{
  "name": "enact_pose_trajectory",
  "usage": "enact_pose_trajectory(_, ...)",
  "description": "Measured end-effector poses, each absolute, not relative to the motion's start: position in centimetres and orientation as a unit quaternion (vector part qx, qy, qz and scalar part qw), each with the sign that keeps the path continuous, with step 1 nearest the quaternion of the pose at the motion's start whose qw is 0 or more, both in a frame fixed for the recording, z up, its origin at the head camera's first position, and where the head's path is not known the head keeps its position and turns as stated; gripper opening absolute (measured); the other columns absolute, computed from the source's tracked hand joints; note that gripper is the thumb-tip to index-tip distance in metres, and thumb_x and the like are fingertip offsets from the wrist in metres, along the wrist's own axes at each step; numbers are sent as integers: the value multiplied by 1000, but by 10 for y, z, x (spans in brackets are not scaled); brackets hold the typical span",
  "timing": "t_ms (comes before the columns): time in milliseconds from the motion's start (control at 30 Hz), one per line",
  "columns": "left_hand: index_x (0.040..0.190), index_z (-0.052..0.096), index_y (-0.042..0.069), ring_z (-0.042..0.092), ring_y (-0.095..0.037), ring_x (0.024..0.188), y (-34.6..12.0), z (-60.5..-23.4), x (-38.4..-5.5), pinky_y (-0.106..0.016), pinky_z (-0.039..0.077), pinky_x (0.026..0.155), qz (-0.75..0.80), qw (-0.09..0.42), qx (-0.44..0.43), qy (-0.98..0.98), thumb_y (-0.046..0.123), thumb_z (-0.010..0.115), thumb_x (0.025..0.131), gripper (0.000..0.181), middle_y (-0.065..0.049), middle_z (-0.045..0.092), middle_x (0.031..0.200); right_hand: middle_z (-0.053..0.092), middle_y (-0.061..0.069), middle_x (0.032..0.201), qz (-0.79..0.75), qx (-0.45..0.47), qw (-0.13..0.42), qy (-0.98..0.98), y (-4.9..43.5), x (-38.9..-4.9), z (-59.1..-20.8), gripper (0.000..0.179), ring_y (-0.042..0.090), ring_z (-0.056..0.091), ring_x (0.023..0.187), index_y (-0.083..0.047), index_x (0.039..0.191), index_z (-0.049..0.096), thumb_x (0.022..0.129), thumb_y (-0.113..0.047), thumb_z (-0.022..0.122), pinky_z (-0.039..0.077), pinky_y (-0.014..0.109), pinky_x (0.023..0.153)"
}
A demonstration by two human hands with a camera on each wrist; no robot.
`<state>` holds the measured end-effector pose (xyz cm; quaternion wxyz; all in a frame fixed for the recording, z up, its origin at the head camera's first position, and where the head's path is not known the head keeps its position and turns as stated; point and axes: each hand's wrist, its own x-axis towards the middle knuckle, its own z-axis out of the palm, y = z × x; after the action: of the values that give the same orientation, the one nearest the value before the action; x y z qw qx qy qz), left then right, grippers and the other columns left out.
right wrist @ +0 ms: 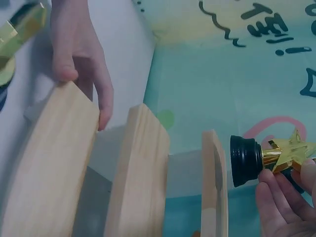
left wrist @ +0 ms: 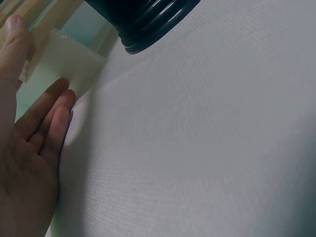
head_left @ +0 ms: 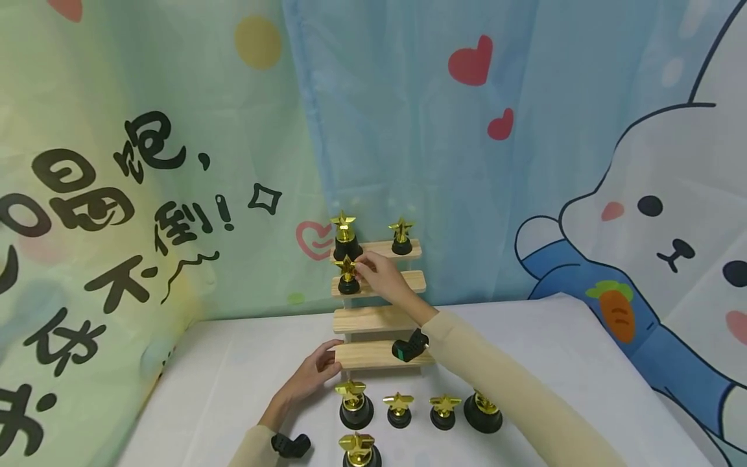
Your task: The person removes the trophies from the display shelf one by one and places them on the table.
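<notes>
A wooden tiered display stand (head_left: 373, 320) stands against the backdrop. Over the left end of its second tier from the top, my right hand (head_left: 379, 275) pinches a small gold star trophy (head_left: 348, 280) by its upper part. The trophy's black base (right wrist: 245, 161) faces the plank; whether they touch, I cannot tell. My left hand (head_left: 315, 370) holds the left end of the lowest plank (right wrist: 49, 163), thumb on one edge and a finger at the other. Its remaining fingers (left wrist: 54, 111) extend beside the clear side panel (left wrist: 74, 59). On the top tier stand a larger trophy (head_left: 345, 240) and a small one (head_left: 401, 237).
Several trophies stand on the white table before the stand, among them a large one (head_left: 356, 405), two small ones (head_left: 399, 410) (head_left: 443, 412) and another large one (head_left: 483, 414) partly behind the right sleeve. A printed cloth backdrop (head_left: 408, 130) hangs close behind.
</notes>
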<state>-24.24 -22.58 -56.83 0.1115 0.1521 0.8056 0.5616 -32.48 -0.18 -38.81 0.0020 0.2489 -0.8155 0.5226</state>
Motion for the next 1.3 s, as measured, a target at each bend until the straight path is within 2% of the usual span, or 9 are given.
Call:
enact_pose_trajectory(233, 147, 37, 12, 57, -33, 122, -226, -569, -242, -21, 47, 93, 561, 114, 146, 807, 23, 58, 98, 54, -24, 55, 136, 68, 19, 104, 534, 261, -14, -804, 3, -312, -385, 29, 30, 68, 95, 2, 122, 60, 102, -17, 50, 57, 36, 84)
enact_pose_trajectory(467, 148, 34, 9, 57, -33, 123, -226, -568, -243, -18, 46, 91, 562, 114, 157, 804, 22, 56, 99, 55, -25, 54, 137, 68, 19, 103, 522, 257, -27, -813, 8, -296, -380, 27, 32, 68, 95, 0, 118, 61, 102, -18, 51, 57, 30, 80)
enact_pose_trajectory(667, 149, 32, 7, 54, -35, 125, -226, -567, -243, -16, 46, 91, 571, 121, 156, 797, 22, 55, 100, 56, -27, 51, 139, 69, 19, 103, 528, 269, -45, -804, 15, -279, -382, 25, 37, 69, 97, 1, 116, 62, 101, -17, 52, 58, 33, 82)
enact_pose_trajectory(900, 148, 33, 9, 55, -35, 125, -226, -565, -241, -18, 46, 91, 572, 120, 157, 796, 22, 55, 100, 54, -27, 52, 138, 69, 16, 101, 526, 290, -54, -797, 23, -259, -384, 24, 27, 70, 93, -1, 114, 62, 101, -19, 53, 57, 27, 80)
enact_pose_trajectory(1100, 147, 35, 11, 55, -35, 125, -227, -563, -239, -20, 47, 93, 572, 118, 151, 797, 22, 55, 100, 52, -26, 53, 138, 68, 18, 104, 530, 310, -62, -787, 29, -245, -380, 25, 27, 70, 94, 0, 114, 62, 101, -19, 52, 58, 32, 82)
enact_pose_trajectory(1300, 147, 35, 12, 55, -34, 125, -226, -564, -240, -19, 46, 93, 574, 119, 153, 796, 22, 55, 100, 52, -26, 52, 138, 68, 13, 104, 521, 303, -69, -795, 39, -234, -379, 23, 29, 69, 96, -5, 113, 63, 101, -22, 53, 56, 25, 81)
